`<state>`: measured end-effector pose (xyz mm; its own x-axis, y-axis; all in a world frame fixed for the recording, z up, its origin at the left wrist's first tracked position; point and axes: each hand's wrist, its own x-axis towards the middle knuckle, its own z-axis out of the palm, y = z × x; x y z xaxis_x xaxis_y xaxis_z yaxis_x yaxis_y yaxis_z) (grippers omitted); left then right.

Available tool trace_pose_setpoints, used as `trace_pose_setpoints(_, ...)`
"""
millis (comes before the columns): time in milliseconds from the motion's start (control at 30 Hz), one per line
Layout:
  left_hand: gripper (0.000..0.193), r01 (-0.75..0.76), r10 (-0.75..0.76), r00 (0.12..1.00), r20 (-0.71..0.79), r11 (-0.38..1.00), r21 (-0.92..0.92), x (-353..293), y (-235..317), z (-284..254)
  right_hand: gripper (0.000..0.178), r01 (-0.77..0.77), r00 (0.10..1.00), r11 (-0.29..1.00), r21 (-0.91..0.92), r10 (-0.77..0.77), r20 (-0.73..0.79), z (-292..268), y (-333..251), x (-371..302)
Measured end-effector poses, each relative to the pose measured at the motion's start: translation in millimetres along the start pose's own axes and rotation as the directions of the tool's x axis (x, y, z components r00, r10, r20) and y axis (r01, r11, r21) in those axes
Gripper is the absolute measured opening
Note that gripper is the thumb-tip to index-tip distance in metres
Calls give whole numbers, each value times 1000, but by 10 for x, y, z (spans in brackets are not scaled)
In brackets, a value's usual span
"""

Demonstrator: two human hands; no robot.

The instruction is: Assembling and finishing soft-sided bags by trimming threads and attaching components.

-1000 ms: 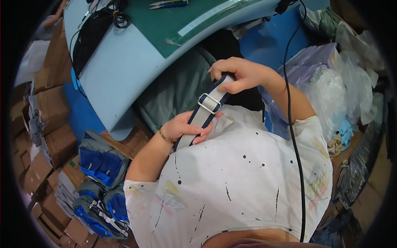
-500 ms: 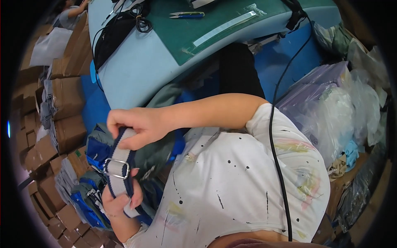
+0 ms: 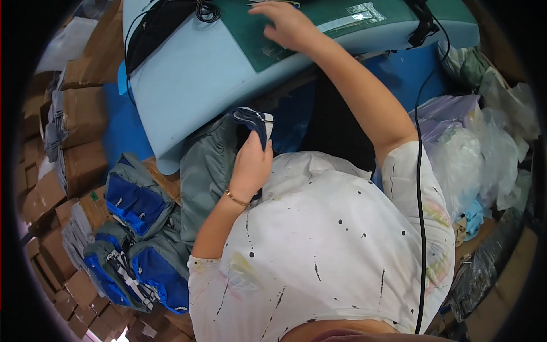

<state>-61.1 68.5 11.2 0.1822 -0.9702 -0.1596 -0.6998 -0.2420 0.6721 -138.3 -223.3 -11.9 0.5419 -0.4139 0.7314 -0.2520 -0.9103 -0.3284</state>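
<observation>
My left hand (image 3: 250,168) is closed round a folded navy and white webbing strap (image 3: 252,121), held upright in front of my shirt. Grey fabric (image 3: 206,171) hangs beside that hand; I cannot tell whether the strap is joined to it. Stretched out over the green mat (image 3: 245,34), my right hand (image 3: 288,25) has its fingers apart and nothing in them. Just beyond its fingers, at the upper edge of the view, a small part of the snips (image 3: 292,3) shows, mostly hidden by the hand.
A light blue table (image 3: 176,97) carries a black cable coil (image 3: 208,10). Grey and blue bags (image 3: 137,199) are piled at my left, with cardboard boxes (image 3: 85,125) behind. Clear plastic bags (image 3: 464,154) lie at my right. A black cord (image 3: 420,228) runs down over my shirt.
My right hand has let go of the strap and moved up and right over the table. My left hand has lifted the strap toward the table, now folded; its metal buckle no longer shows.
</observation>
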Motion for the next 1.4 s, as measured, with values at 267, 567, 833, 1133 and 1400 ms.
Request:
trace_pose_setpoints(267,27,24,-25,1000,3,961,276,-3,-222,174,15,-131,971,919,-373,194,137,-83,168,216)
trace_pose_setpoints(567,20,148,-152,988,-7,955,256,-37,-233,50,11,-431,863,839,-331,491,121,-220,-100,131)
trace_pose_setpoints(833,45,407,-187,906,380,141,-902,-694,-338,-975,23,-810,585,387,440,475,658,-496,-931,-664)
trace_pose_setpoints(1133,45,-394,-131,848,-514,495,-775,-1966,361,-2882,20,-822,531,144,551,542,652,-559,-813,-1091)
trace_pose_setpoints(1400,52,-255,110,949,-294,816,-518,-619,1204,-3020,22,-785,516,7,619,561,648,-595,-960,-1164)
